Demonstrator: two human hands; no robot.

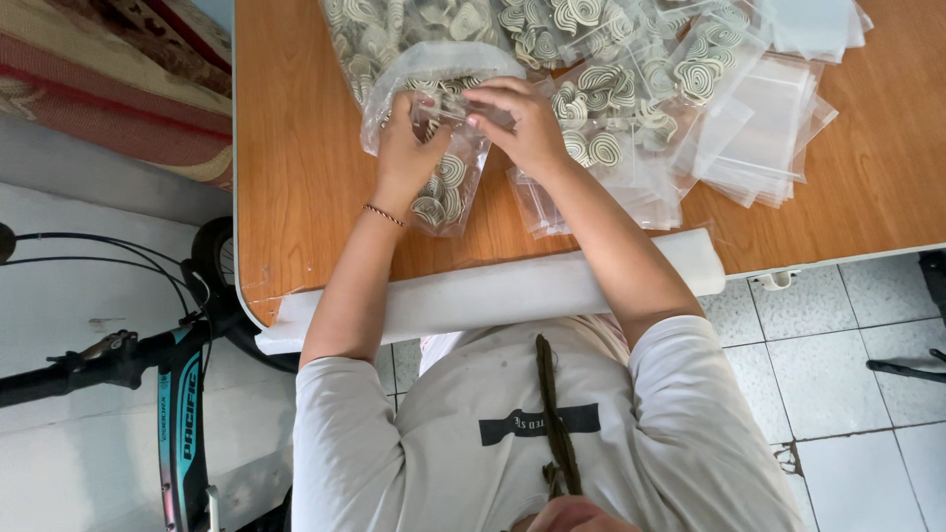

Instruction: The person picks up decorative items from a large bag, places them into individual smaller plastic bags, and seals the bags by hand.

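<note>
While both hands pinched its top edge, the small clear bag of spiral pieces lay on the wooden desk, left hand & right hand closed on it, w/ empty bags stacked nearby.

I see bare surface left of my hands, open wood far right, filled bags and empty bag stack crowding ahead, white roll along near edge

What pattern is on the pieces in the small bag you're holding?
Cream and dark-green swirls, seen through the clear small bag in the head view.
</note>
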